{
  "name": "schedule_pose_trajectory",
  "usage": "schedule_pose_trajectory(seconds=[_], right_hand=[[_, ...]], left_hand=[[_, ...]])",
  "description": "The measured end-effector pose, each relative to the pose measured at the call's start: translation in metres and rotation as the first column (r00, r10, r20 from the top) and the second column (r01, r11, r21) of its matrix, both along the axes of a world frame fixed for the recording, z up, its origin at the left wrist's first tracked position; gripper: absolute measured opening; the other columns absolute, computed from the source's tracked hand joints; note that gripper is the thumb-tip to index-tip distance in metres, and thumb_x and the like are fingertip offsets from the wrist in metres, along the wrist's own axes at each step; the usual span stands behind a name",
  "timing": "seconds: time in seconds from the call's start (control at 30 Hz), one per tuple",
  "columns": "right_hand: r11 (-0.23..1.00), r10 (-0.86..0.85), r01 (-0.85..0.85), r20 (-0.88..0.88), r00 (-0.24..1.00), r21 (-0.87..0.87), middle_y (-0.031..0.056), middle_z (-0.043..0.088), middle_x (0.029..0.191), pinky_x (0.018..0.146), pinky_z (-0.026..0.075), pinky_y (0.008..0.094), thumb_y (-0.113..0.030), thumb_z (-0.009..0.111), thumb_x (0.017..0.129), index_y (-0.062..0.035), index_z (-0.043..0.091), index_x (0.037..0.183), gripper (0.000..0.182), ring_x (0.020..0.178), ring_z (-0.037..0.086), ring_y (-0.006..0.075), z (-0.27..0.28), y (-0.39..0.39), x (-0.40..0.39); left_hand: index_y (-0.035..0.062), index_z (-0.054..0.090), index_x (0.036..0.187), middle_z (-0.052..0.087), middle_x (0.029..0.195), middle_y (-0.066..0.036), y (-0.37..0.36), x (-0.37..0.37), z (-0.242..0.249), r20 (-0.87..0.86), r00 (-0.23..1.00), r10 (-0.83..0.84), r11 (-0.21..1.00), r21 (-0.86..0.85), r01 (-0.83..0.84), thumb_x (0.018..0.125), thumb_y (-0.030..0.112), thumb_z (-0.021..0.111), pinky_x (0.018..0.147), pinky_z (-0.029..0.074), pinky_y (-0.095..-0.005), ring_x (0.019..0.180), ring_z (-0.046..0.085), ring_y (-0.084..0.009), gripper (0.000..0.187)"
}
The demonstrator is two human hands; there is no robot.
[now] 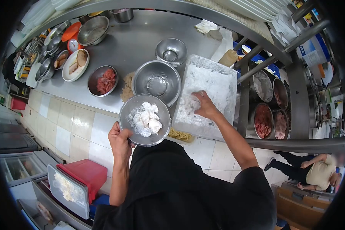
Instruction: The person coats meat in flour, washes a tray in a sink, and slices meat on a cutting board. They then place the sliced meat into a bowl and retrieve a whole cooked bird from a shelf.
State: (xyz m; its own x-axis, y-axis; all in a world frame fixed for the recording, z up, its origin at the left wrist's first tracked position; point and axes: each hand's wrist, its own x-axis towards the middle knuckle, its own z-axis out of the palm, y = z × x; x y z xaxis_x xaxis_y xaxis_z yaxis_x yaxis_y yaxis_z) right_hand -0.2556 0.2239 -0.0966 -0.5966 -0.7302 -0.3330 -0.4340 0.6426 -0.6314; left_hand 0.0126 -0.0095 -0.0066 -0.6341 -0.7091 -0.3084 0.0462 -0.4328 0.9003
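My left hand [120, 138] grips the rim of a metal bowl [164, 136], its fingers closed with the thumb on top. Inside the tilted bowl lie several lumps coated in white powder [145, 119]. My right hand [206, 105] reaches into a tray [225, 124] of white powder, thumb and fingers apart and curved around a powdery patch; its fingertips are partly dusted. Left of that hand, lumpy powder [188, 104] lies in the tray. Behind the held bowl stands a larger metal bowl [157, 67], and a smaller one [171, 44] sits farther back.
A bowl of raw red meat [106, 81] and a white oval dish [67, 71] stand left on the steel counter [136, 36]. Pots of meat [263, 119] sit at right. A shelf rail [234, 25] crosses overhead. A red bin [86, 172] is lower left; a person [314, 168] is lower right.
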Motion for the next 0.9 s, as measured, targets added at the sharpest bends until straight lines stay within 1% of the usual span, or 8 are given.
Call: schedule_pose_trajectory(seconds=[0.07, 0.13, 0.3, 0.4, 0.53, 0.73, 0.83, 0.9], right_hand=[[0.999, -0.037, 0.034, -0.081, 0.996, -0.041, 0.0295, 0.023, 0.138, 0.103, 0.035, 0.0426, -0.012, 0.08, 0.051, -0.02, 0.026, 0.14, 0.105, 0.122, 0.033, 0.0476, 0.01, -0.005, 0.009], [0.988, 0.069, -0.052, -0.118, 0.991, 0.143, 0.0303, 0.021, 0.138, 0.102, 0.036, 0.0441, -0.014, 0.082, 0.049, -0.0207, 0.029, 0.138, 0.104, 0.119, 0.034, 0.0495, 0.012, -0.015, 0.017], [0.998, 0.058, -0.059, -0.124, 0.991, -0.004, 0.0264, 0.033, 0.127, 0.096, 0.04, 0.0462, -0.016, 0.076, 0.055, -0.019, 0.047, 0.125, 0.076, 0.113, 0.04, 0.0477, -0.009, -0.021, 0.023], [0.995, 0.088, -0.093, -0.123, 0.989, -0.035, 0.0257, 0.034, 0.127, 0.094, 0.041, 0.0447, -0.014, 0.074, 0.058, -0.0184, 0.047, 0.125, 0.072, 0.113, 0.041, 0.0458, -0.009, -0.018, 0.023], [0.996, 0.071, -0.078, -0.16, 0.985, -0.04, 0.0243, 0.037, 0.124, 0.092, 0.043, 0.0431, -0.013, 0.072, 0.059, -0.0163, 0.051, 0.12, 0.065, 0.11, 0.045, 0.0422, -0.014, -0.018, 0.031], [0.993, 0.015, -0.038, -0.198, 0.98, -0.112, 0.0188, 0.051, 0.102, 0.086, 0.045, 0.0379, -0.01, 0.07, 0.054, -0.0103, 0.062, 0.098, 0.044, 0.096, 0.053, 0.0357, -0.031, 0.001, 0.012], [0.923, -0.257, 0.223, -0.071, 0.964, -0.314, 0.0163, 0.056, 0.094, 0.081, 0.046, 0.0333, -0.007, 0.07, 0.054, -0.0092, 0.065, 0.091, 0.038, 0.091, 0.055, 0.033, -0.022, 0.038, 0.0], [0.852, -0.392, 0.389, 0.066, 0.918, -0.35, 0.0097, 0.058, 0.098, 0.079, 0.047, 0.0282, -0.006, 0.071, 0.057, -0.007, 0.064, 0.094, 0.038, 0.089, 0.057, 0.0228, 0.012, 0.056, -0.001]], left_hand=[[0.0057, 0.043, 0.068, 0.052, 0.057, -0.005, 0.001, -0.002, 0.001, -0.022, 1.0, 0.008, 1.0, 0.012, -0.008, 0.068, -0.003, 0.049, 0.025, 0.033, -0.0208, 0.03, 0.04, -0.009, 0.01], [0.0059, 0.043, 0.068, 0.051, 0.057, -0.005, 0.002, -0.004, 0.004, -0.015, 1.0, -0.002, 1.0, -0.002, 0.002, 0.068, -0.003, 0.049, 0.025, 0.033, -0.0208, 0.03, 0.04, -0.009, 0.01], [0.0043, 0.044, 0.065, 0.049, 0.054, -0.005, 0.007, -0.01, 0.012, -0.005, 1.0, -0.012, 0.999, 0.034, 0.012, 0.066, -0.004, 0.05, 0.026, 0.033, -0.0211, 0.031, 0.039, -0.0095, 0.011], [0.0045, 0.043, 0.065, 0.049, 0.055, -0.005, 0.011, -0.014, 0.012, -0.021, 0.999, -0.024, 0.999, 0.034, 0.025, 0.066, -0.005, 0.05, 0.026, 0.033, -0.0214, 0.031, 0.039, -0.0098, 0.012], [0.0051, 0.041, 0.064, 0.049, 0.055, -0.005, 0.019, -0.023, 0.013, -0.003, 0.999, -0.047, 0.999, 0.021, 0.047, 0.066, -0.005, 0.05, 0.026, 0.033, -0.0217, 0.031, 0.04, -0.01, 0.014], [0.0058, 0.04, 0.062, 0.048, 0.054, -0.005, 0.03, -0.042, 0.009, -0.012, 0.993, -0.12, 0.993, -0.007, 0.12, 0.066, -0.005, 0.051, 0.026, 0.033, -0.0227, 0.031, 0.04, -0.0105, 0.016], [0.0063, 0.04, 0.062, 0.048, 0.054, -0.005, 0.033, -0.051, 0.014, 0.018, 0.991, -0.133, 0.991, -0.029, 0.133, 0.066, -0.006, 0.052, 0.027, 0.033, -0.0229, 0.032, 0.04, -0.0106, 0.018], [0.0069, 0.04, 0.062, 0.048, 0.053, -0.005, 0.035, -0.056, 0.013, 0.032, 0.989, -0.146, 0.988, -0.036, 0.147, 0.066, -0.006, 0.052, 0.027, 0.033, -0.0229, 0.032, 0.04, -0.0106, 0.018]])
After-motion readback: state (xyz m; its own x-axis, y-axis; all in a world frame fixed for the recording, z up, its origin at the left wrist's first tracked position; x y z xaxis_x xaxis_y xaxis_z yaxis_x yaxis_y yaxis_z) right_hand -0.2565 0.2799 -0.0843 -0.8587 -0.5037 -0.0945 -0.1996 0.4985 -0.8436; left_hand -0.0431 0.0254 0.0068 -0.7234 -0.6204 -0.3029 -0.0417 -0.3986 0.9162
